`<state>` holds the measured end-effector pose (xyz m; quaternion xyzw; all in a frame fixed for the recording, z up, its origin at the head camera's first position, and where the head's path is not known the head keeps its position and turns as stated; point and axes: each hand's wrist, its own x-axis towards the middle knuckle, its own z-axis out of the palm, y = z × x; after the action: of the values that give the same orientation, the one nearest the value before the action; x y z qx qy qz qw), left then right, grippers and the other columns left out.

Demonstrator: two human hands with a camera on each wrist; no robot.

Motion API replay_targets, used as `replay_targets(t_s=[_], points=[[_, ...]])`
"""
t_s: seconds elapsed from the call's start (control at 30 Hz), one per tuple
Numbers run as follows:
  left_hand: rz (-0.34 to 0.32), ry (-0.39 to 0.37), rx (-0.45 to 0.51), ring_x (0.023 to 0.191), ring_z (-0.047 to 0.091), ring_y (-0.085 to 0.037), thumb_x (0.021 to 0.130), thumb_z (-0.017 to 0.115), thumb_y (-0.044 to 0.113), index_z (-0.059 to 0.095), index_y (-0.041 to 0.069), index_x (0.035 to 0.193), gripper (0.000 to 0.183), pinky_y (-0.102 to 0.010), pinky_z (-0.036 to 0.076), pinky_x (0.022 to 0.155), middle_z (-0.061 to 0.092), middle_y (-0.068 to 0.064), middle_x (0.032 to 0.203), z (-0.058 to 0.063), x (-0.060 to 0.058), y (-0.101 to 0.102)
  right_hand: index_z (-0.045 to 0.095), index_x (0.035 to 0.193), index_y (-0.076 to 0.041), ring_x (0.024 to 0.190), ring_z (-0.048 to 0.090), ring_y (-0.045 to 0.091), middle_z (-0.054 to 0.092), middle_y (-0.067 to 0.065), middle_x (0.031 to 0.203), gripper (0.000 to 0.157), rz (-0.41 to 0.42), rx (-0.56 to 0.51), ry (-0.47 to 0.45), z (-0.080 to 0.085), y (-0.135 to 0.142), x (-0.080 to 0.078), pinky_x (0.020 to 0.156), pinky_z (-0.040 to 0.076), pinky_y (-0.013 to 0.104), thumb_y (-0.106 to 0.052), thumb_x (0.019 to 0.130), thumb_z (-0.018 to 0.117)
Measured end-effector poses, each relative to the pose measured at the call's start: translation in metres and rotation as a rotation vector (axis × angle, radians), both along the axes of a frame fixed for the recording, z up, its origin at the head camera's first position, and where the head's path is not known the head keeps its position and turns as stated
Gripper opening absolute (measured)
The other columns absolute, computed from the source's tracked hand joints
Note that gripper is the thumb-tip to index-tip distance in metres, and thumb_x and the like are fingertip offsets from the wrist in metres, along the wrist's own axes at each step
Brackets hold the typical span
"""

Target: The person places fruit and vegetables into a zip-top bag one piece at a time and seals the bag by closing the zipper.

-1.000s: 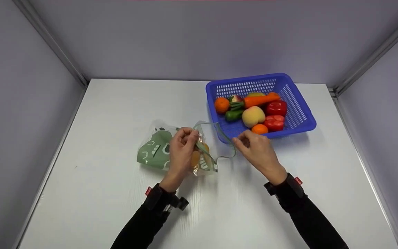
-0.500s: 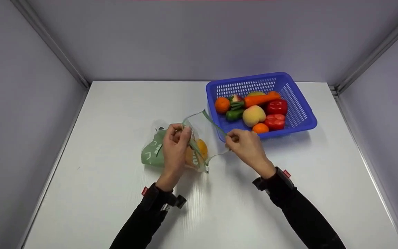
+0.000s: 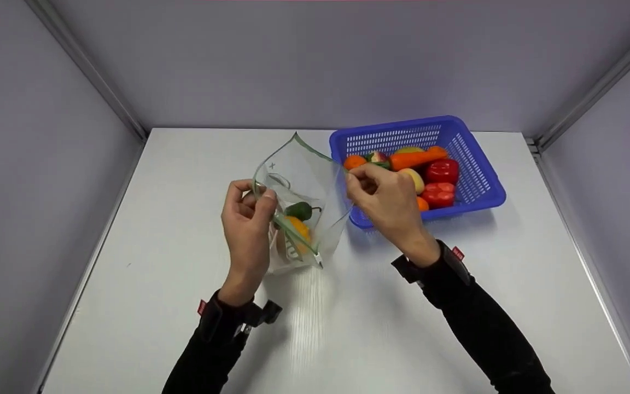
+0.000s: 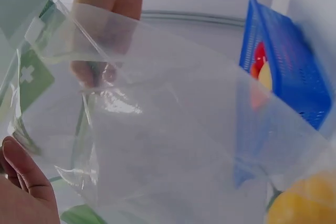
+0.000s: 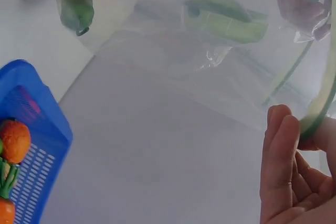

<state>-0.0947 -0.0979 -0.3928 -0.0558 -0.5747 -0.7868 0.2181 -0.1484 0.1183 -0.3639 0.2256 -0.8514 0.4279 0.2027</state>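
Observation:
A clear plastic bag [image 3: 309, 164] with a green-edged mouth hangs spread between both hands over the table. My left hand [image 3: 246, 235] pinches the left side of its rim between thumb and fingers. On the opposite side, my right hand [image 3: 389, 205] grips the rim; in the right wrist view its fingers [image 5: 283, 150] and thumb close on the green edge. Low in the bag lie a yellow-orange fruit [image 3: 298, 230] and a small dark green vegetable [image 3: 299, 210] with a stem. The bag's printed green front is mostly hidden behind the left hand.
A blue plastic basket [image 3: 479, 175] stands just right of the bag, partly behind the right hand. It holds a carrot [image 3: 413, 160], red bell peppers [image 3: 442, 171], a peach [image 3: 414, 180] and oranges. Grey walls [image 3: 304, 65] enclose the white table [image 3: 369, 339].
The bag has been lifted from lying flat and its mouth pulled wide. My left hand moved left; my right hand moved up after taking hold of the rim.

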Motion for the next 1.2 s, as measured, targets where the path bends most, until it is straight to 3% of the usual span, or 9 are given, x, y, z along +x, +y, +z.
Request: replay_targets(t_s=[0.13,0.37,0.57,0.67,0.83,1.0,1.2], points=[[-0.072,-0.021,-0.030,0.070,0.054,-0.016,0.101,0.061,0.009,0.052,0.000,0.110,0.016,-0.027,0.048,0.057,0.061,-0.008,0.082,-0.004,0.000,0.005,0.076,0.092,0.000,0.065,0.067,0.014,0.073,0.004,0.076,0.011,-0.018,-0.008,-0.002,-0.009,0.007,-0.001,0.063,0.054,0.022,-0.009,0.096,0.072],[-0.227,-0.121,-0.121,0.069,0.056,-0.013,0.102,0.061,0.004,0.051,-0.006,0.116,0.020,-0.025,0.048,0.058,0.063,-0.008,0.085,-0.037,0.002,0.023,0.076,0.093,-0.003,0.065,0.067,0.011,0.073,0.000,0.075,0.012,-0.040,-0.027,-0.082,-0.050,0.026,0.001,0.061,0.052,0.021,-0.012,0.098,0.071],[-0.300,-0.153,-0.088,0.072,0.054,-0.013,0.103,0.061,0.006,0.052,-0.002,0.113,0.016,-0.025,0.048,0.063,0.058,-0.006,0.085,-0.052,0.002,0.035,0.076,0.098,-0.002,0.071,0.069,0.021,0.073,0.007,0.081,0.030,-0.086,-0.068,-0.147,-0.074,0.052,-0.004,0.065,0.053,0.025,-0.018,0.109,0.054],[-0.303,-0.169,-0.078,0.073,0.054,-0.013,0.103,0.061,0.007,0.052,-0.001,0.113,0.015,-0.025,0.048,0.063,0.059,-0.005,0.086,-0.056,0.002,0.038,0.076,0.102,0.000,0.077,0.071,0.027,0.074,0.011,0.086,0.033,-0.155,-0.031,-0.155,-0.084,0.071,-0.011,0.072,0.056,0.032,-0.017,0.110,0.049],[-0.284,-0.163,-0.034,0.069,0.055,-0.012,0.101,0.061,0.005,0.052,-0.003,0.112,0.016,-0.024,0.048,0.061,0.060,-0.006,0.086,-0.058,0.002,0.037,0.074,0.109,0.003,0.089,0.070,0.033,0.074,0.017,0.098,0.023,-0.255,0.099,-0.144,-0.095,0.101,-0.027,0.084,0.056,0.047,-0.015,0.104,0.060],[-0.265,-0.164,-0.028,0.068,0.055,-0.012,0.100,0.062,0.004,0.053,-0.003,0.111,0.016,-0.023,0.047,0.059,0.060,-0.006,0.083,-0.059,0.002,0.035,0.068,0.122,0.007,0.096,0.064,0.039,0.068,0.025,0.112,0.033,-0.272,0.249,-0.210,-0.094,0.120,-0.048,0.089,0.053,0.053,-0.017,0.101,0.065],[-0.258,-0.165,-0.033,0.069,0.055,-0.011,0.101,0.062,0.004,0.052,-0.006,0.113,0.018,-0.023,0.047,0.059,0.060,-0.006,0.084,-0.060,0.001,0.034,0.059,0.135,0.009,0.115,0.059,0.045,0.060,0.029,0.128,0.047,-0.252,0.424,-0.340,-0.088,0.121,-0.072,0.104,0.045,0.060,-0.022,0.100,0.067]])
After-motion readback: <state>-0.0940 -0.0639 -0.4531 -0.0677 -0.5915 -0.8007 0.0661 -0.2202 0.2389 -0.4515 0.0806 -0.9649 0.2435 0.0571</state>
